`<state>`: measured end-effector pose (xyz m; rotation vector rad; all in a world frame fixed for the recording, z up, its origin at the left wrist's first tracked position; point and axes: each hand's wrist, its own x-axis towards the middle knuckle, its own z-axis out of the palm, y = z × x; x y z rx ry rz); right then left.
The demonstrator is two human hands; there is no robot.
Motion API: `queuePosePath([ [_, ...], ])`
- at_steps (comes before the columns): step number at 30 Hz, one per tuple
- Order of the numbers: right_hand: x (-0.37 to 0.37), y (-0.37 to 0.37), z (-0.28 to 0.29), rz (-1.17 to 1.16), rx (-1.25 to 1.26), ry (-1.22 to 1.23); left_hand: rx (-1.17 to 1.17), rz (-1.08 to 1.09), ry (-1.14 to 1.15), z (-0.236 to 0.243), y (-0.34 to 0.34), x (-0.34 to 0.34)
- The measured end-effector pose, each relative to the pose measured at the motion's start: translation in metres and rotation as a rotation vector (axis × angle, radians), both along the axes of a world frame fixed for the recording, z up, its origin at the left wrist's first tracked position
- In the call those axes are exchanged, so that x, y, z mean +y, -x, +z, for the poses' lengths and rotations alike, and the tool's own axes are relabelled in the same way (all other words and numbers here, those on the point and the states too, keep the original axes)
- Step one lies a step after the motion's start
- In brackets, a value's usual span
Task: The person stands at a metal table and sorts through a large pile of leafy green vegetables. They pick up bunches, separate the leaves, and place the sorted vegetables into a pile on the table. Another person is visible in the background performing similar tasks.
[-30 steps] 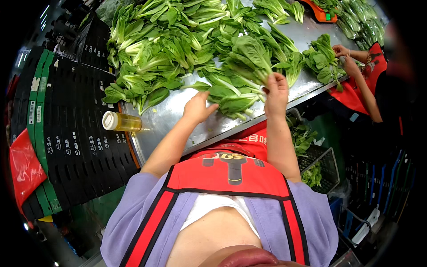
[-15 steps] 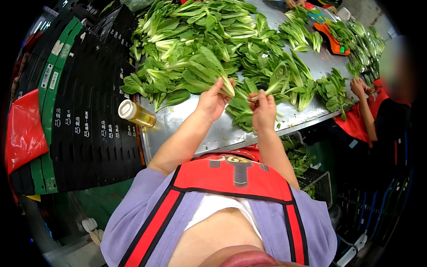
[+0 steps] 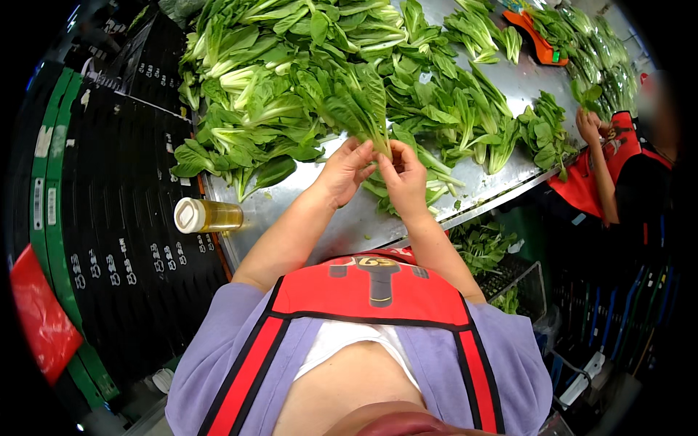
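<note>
In front of my chest, both hands meet at the base of one leafy bok choy (image 3: 358, 109), whose green leaves point away from me. My left hand (image 3: 345, 173) holds its lower stems from the left with curled fingers. Thumb and fingers of my right hand (image 3: 404, 178) are closed at the stem base, close to the left fingertips. Beyond the hands spreads a large pile of bok choy (image 3: 276, 102) on the metal table (image 3: 287, 195). Several loose stalks (image 3: 439, 176) lie just right of my right hand, partly hidden by it.
A lidded bottle of yellow liquid (image 3: 218, 216) stands at the table's left, beside stacked black crates (image 3: 138, 203). Below the table edge on the right is a basket of greens (image 3: 534, 283). A co-worker's hand (image 3: 590, 127) holds greens at far right, near an orange device (image 3: 534, 38).
My right hand has moved left to the bok choy in my left hand; the leaf it held apart is no longer separate. The bok choy has tilted more upright. The whole view has shifted slightly.
</note>
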<state>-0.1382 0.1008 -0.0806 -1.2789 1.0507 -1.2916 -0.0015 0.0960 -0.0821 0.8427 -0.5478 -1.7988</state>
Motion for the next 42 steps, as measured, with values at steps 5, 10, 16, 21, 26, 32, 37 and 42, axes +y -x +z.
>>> queuePosePath([
  [5,-0.008,0.008,0.003,-0.222,0.705,0.492,0.089,0.048,-0.006,-0.010,0.007,-0.010],
  [10,-0.005,0.005,-0.002,-0.058,0.004,-0.139,0.044,-0.008,0.045,-0.019,0.002,-0.019],
  [16,-0.010,0.011,-0.012,0.020,0.240,-0.077,0.000,-0.068,0.052,-0.023,0.006,-0.016],
  [21,-0.007,0.007,-0.022,-0.046,-0.044,-0.191,0.093,-0.071,0.047,-0.024,0.004,-0.017],
  [26,-0.007,0.006,-0.034,-0.056,-0.193,-0.223,0.113,-0.077,0.065,-0.018,0.002,-0.019],
  [32,-0.017,0.035,-0.043,-0.045,0.030,-0.359,0.036,-0.043,0.107,-0.015,-0.005,-0.020],
  [37,-0.020,0.053,-0.009,-0.070,0.683,-0.048,-0.203,-0.205,0.244,-0.019,-0.012,-0.016],
  [42,-0.033,0.030,0.060,-0.010,0.241,0.237,-0.345,-0.372,0.265,-0.008,0.000,-0.008],
])
